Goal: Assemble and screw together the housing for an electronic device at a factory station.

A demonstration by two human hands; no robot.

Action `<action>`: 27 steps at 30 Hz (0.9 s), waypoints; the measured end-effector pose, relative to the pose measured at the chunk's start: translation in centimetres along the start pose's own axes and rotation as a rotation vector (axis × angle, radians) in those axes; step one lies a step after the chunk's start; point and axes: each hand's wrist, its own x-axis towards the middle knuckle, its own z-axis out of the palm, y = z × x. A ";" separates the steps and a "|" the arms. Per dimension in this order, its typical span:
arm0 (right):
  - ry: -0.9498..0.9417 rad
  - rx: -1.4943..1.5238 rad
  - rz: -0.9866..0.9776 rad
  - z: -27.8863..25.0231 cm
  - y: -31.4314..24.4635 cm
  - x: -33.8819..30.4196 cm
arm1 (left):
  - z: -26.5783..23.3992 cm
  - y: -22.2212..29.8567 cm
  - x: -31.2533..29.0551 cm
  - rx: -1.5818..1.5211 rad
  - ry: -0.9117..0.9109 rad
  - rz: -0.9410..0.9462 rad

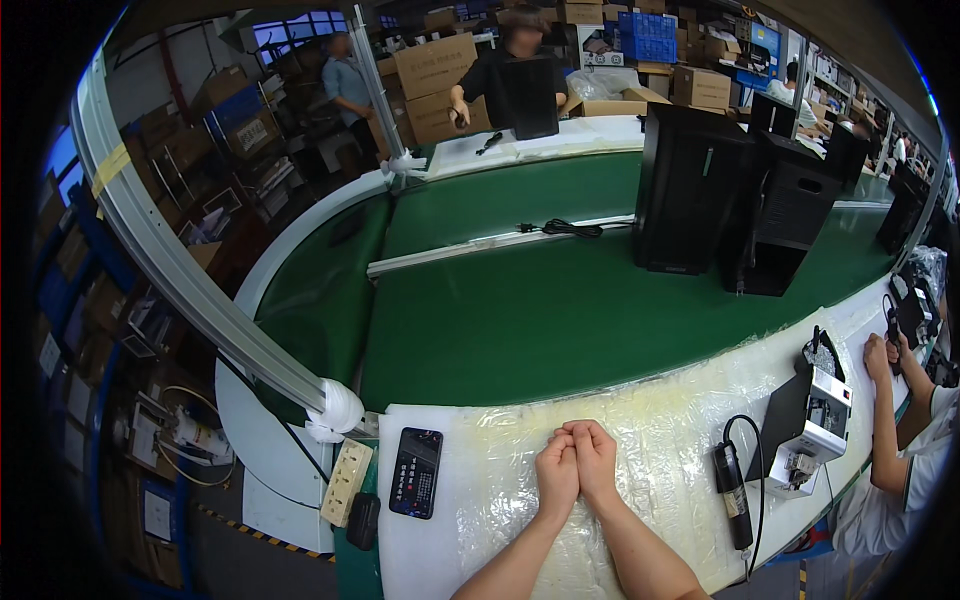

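Observation:
My left hand (557, 472) and my right hand (596, 458) rest together on the plastic-covered pad (500, 440) at the near side of the bench. Their fingers are curled in and press against each other, and no object shows between them. To the left lies a dark smartphone (415, 473) with its screen lit. Off to the right, a black electric screwdriver (735, 495) with a looped cable lies beside a white and black screw feeder (818, 430).
Beyond the pad runs a green conveyor (480, 320) carrying black computer cases (690, 190) and a coiled power cord (565, 229). A power strip (347, 484) and a metal post (220, 260) stand at left. Co-workers are across the belt and at right, one hand (878, 357) near a tool.

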 end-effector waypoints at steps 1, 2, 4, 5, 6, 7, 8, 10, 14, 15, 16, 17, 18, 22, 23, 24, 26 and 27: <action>-0.001 0.002 0.000 0.0 0.0 0.0 | 0.0 0.1 0.0 0.001 -0.002 -0.005; -0.002 0.003 0.001 0.0 0.0 0.0 | 0.0 0.2 0.0 0.003 -0.004 -0.011; -0.003 0.008 0.002 0.0 0.0 0.0 | -0.1 0.6 -0.1 0.005 -0.007 -0.005; -0.004 0.012 0.004 -0.1 0.1 0.0 | -0.1 0.7 -0.1 0.007 -0.008 -0.003; -0.004 0.016 0.005 -0.1 0.1 0.0 | -0.1 0.6 -0.1 0.009 -0.007 0.000; -0.005 0.015 0.005 -0.1 0.1 0.0 | -0.1 0.6 -0.1 0.012 -0.005 0.002; -0.005 0.014 0.005 -0.1 0.1 0.0 | -0.1 0.5 -0.1 0.015 -0.003 0.004; -0.007 0.014 0.006 -0.1 0.1 0.0 | 0.0 0.2 0.0 0.013 0.000 0.004; -0.006 0.007 0.006 -0.1 0.2 0.1 | 0.0 0.4 -0.1 -0.009 -0.001 -0.014; -0.004 0.004 0.006 -0.1 0.2 0.1 | 0.0 0.4 0.0 -0.008 -0.001 -0.015; -0.003 0.003 0.006 -0.1 0.2 0.1 | 0.0 0.3 0.0 -0.007 -0.001 -0.017; -0.003 0.002 0.006 -0.1 0.2 0.1 | 0.0 0.3 0.0 -0.006 0.000 -0.018; -0.003 0.001 0.005 -0.1 0.2 0.1 | 0.0 0.4 -0.1 -0.004 0.000 -0.018; -0.001 -0.003 0.006 0.0 0.0 0.1 | 0.0 0.5 -0.1 0.011 0.003 -0.008; -0.001 -0.004 0.007 0.0 -0.1 0.1 | 0.0 0.5 -0.1 0.017 0.005 -0.004; -0.001 -0.005 0.009 0.0 -0.1 0.1 | 0.0 0.5 -0.1 0.008 0.007 0.002; 0.000 -0.005 0.010 0.0 0.0 0.1 | 0.0 0.5 -0.1 -0.011 0.009 0.013; 0.000 -0.005 0.010 0.0 0.1 0.1 | 0.0 0.4 -0.1 -0.006 0.009 0.010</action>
